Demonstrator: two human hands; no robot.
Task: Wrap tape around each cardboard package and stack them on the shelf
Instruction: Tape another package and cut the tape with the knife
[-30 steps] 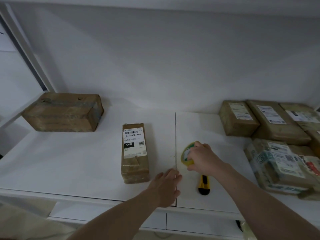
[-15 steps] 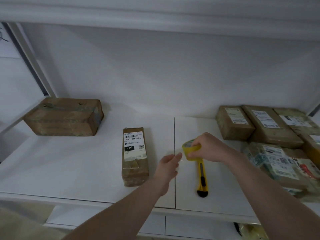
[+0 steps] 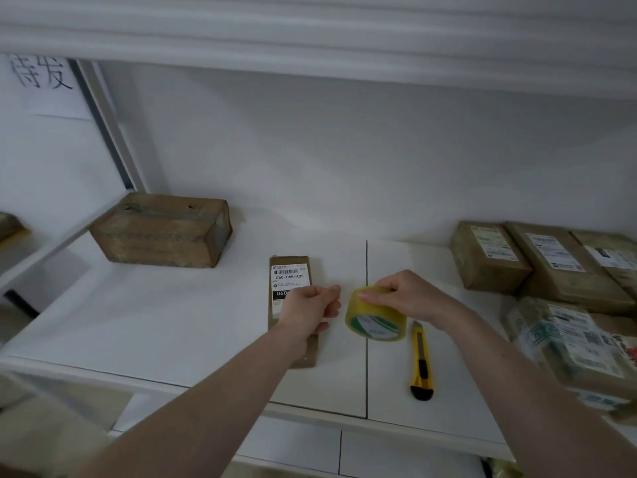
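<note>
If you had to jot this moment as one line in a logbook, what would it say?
right hand: grips tape roll | left hand: pinching by the roll, tape end unclear | labelled package: flat on shelf | utility knife: untouched

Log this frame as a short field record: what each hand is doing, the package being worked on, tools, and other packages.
right hand: grips the yellow tape roll, lifted above the shelf
left hand: fingers pinched beside the roll; tape end too faint to confirm
current package: narrow labelled cardboard box, lying flat, partly behind the left hand
utility knife: yellow, on the shelf, untouched
brown box: back left
package pile: right side
</note>
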